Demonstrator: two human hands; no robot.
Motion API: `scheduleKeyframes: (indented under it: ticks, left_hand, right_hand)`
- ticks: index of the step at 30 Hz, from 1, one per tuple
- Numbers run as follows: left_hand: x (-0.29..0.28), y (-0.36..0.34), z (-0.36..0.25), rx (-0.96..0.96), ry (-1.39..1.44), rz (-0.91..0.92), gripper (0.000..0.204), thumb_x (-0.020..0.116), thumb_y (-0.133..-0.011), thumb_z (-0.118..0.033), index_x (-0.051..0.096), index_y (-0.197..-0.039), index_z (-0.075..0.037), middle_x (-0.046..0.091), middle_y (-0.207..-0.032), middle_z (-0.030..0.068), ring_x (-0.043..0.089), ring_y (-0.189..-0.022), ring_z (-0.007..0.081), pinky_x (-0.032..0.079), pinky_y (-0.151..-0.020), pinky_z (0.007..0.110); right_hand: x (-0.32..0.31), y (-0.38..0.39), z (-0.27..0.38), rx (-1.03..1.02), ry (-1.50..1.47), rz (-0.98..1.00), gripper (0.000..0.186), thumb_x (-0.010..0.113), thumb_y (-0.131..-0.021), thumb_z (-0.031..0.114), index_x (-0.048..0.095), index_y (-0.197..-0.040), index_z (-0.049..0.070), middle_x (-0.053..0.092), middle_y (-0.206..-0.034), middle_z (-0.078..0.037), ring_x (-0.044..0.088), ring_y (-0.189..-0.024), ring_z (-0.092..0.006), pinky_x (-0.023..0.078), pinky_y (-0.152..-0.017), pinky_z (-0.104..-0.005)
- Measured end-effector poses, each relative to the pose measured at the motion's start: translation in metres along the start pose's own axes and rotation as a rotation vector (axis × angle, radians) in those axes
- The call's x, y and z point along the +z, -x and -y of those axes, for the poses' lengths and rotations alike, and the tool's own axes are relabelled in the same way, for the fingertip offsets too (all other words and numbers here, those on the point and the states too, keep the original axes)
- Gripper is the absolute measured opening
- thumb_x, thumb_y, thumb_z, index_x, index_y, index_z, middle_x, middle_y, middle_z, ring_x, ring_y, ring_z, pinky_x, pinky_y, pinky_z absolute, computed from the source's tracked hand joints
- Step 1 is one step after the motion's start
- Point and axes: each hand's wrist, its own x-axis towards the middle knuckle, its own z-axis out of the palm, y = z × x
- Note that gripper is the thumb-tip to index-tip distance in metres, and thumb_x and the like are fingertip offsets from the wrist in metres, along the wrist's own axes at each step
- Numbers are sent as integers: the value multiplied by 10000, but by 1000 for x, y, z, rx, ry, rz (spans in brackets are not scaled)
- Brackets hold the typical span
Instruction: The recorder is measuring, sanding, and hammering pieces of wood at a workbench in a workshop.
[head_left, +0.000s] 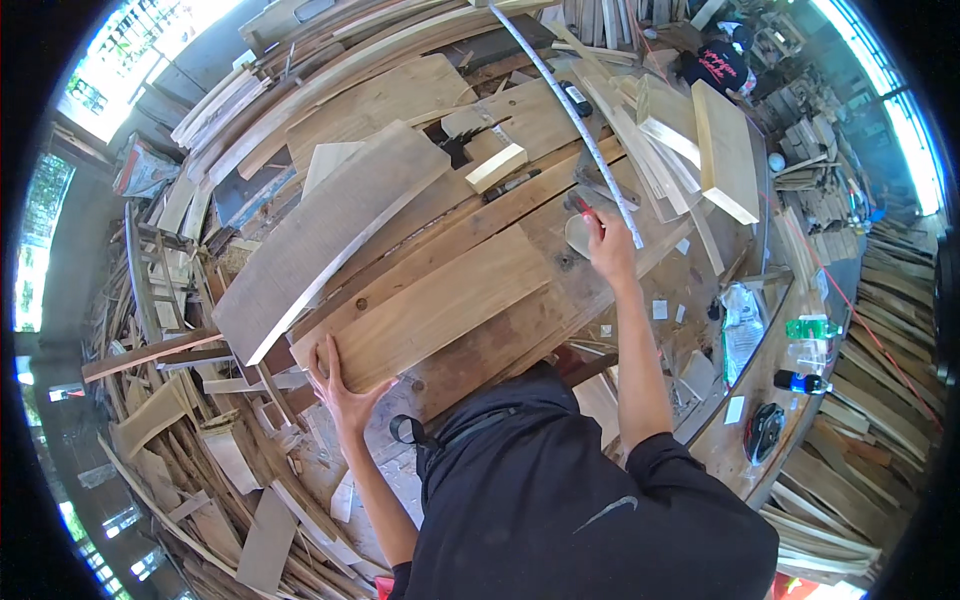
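- Head view: the left hand (345, 388) is set on the near left end of a flat, pale wooden plank (430, 306), with which contact is made by spread fingers and an outstretched thumb; it is not closed around the wood.
- From that grip, the plank is extended away and to the right, its long axis slanted toward the right hand (610, 245); its far end is stopped just short of that hand, so the left hand is the nearer one, already touching.
- Just on the body side of the plank, a bare brown strip of the workbench (490, 350) is seen.
- By the right hand, a small red tool (581, 203) is held in closed fingers, its tip pointed away and left; its exact kind cannot be told.
- Close by the right hand, the end of a long white measuring strip (582, 130) is seen; whether it is touched cannot be told.
- Beyond the left hand, past the plank's far edge, a broad curved board (335, 225) is laid.
- Farther off, ahead and left of the right hand, a short squared wood block (497, 168) is placed beside a slim black tool (512, 185).
- Ahead and right of the right hand, a thick board (722, 150) is propped at a slant.
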Motion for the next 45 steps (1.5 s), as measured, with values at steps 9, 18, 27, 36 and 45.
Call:
scheduleKeyframes:
  ticks: [9,18,27,36,45]
  left_hand:
    - [1,-3,0,26,8,-6,1372,1038,-436,-512,446,-1645,-246,320,-1663,157,336,-1540,397,304,-1243,586]
    - [1,-3,-2,5,11,3,1377,1036,-436,-516,438,-1648,-251,309,-1676,124,335,-1547,380,290,-1247,601]
    - [2,1,2,-8,15,-5,1374,1037,-437,-507,443,-1646,-237,309,-1678,135,331,-1551,382,298,-1240,603]
    - [0,-1,0,-21,12,17,1374,1038,-451,-497,428,-1654,-232,284,-1694,125,308,-1563,375,267,-1249,609]
    - [0,0,0,-25,13,35,1374,1037,-451,-481,419,-1658,-260,275,-1705,113,296,-1563,395,269,-1251,611]
  right_hand:
    - [29,-28,-13,-142,-8,1,290,754,-965,198,758,-1193,19,725,-1070,-219,704,-1003,-404,552,-891,-460]
    - [46,-23,-24,-165,85,-27,341,764,-937,202,748,-1259,90,697,-1138,-130,672,-1079,-356,524,-951,-464]
    - [21,29,-12,-165,-11,-103,334,810,-901,247,744,-1199,108,661,-1120,-95,636,-1108,-322,496,-998,-453]
    - [12,32,8,-157,-199,-287,60,702,-994,57,663,-997,12,613,-937,-120,612,-836,-292,502,-729,-379]
    - [45,77,117,-547,-184,247,243,771,-949,261,732,-1138,114,639,-1338,-131,592,-1302,-345,479,-1086,-458]
